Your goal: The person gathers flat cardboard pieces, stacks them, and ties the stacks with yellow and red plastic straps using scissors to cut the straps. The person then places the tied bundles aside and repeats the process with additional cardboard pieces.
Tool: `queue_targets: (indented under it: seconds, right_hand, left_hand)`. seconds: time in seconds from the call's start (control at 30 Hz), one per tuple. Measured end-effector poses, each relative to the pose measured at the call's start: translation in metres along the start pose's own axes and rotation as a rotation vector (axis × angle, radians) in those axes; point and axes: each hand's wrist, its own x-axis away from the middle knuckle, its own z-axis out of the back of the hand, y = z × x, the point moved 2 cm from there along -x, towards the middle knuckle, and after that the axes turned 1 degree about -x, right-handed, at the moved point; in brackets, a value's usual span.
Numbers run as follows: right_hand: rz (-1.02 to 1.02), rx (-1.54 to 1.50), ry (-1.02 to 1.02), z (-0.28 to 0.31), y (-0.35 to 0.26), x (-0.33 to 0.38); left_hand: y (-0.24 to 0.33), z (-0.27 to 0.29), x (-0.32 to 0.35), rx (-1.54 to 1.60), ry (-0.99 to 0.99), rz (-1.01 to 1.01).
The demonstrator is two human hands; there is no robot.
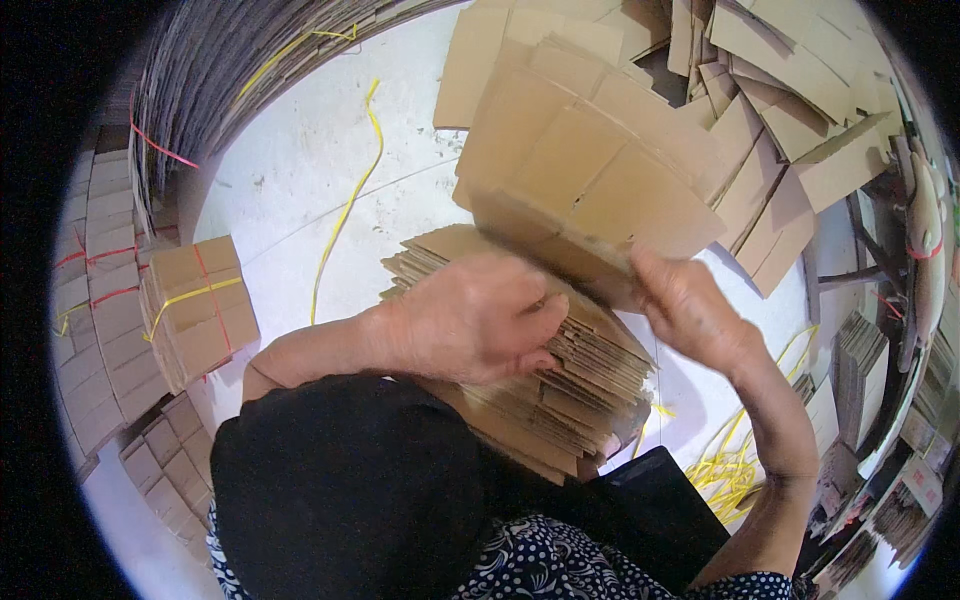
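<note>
A flattened brown cardboard box (590, 175) tilts up over a stack of folded cardboard (590, 400) in front of me. At its near right corner, my right hand (690, 305) is closed on the edge, with the thumb at the top. My left hand (475, 315) hovers at the middle of the stack, by the near edge of the tilted box. Its fingers are curled in, and whether anything is between them cannot be made out. The stack's layered edges fan out toward the right, and my left hand and forearm cover part of it.
Loose flattened cardboard (770, 160) lies heaped at the far right. A yellow strap (350, 205) runs along the white floor, and more yellow strapping (725, 475) lies tangled at the near right. A tied cardboard bundle (205, 305) stands at left, beside stacked bundles (110, 300).
</note>
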Motion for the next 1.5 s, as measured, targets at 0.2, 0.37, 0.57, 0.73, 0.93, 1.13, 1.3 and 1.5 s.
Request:
queue_targets:
  seconds: [0.2,0.37,0.57,0.73,0.93,1.13,1.3,1.5]
  right_hand:
    - [-0.004,0.058,-0.084,-0.016,-0.017,0.008]
    - [-0.024,0.045,-0.099,-0.022,-0.024,0.012]
    - [-0.070,0.013,-0.117,-0.026,-0.024,0.007]
    - [-0.012,-0.083,-0.046,-0.001,-0.021,-0.003]
    - [-0.243,0.446,0.306,0.004,0.053,-0.016]
    - [-0.218,0.454,0.420,-0.014,0.057,-0.011]
    - [-0.180,0.563,0.516,-0.009,0.063,-0.014]
    - [-0.218,0.366,0.409,0.006,0.031,0.003]
  left_hand:
    - [0.002,0.000,-0.002,-0.005,0.095,-0.024]
    - [0.003,-0.002,0.001,-0.003,0.137,-0.050]
    - [0.005,0.006,0.001,-0.081,0.246,-0.139]
    - [0.001,0.000,-0.002,-0.037,0.164,0.016]
    - [-0.002,-0.003,-0.001,0.037,0.059,0.011]
    - [-0.004,-0.006,0.000,-0.009,0.145,-0.028]
    - [-0.003,-0.005,-0.002,0.022,0.057,0.021]
    - [-0.003,-0.001,-0.004,0.035,0.198,-0.033]
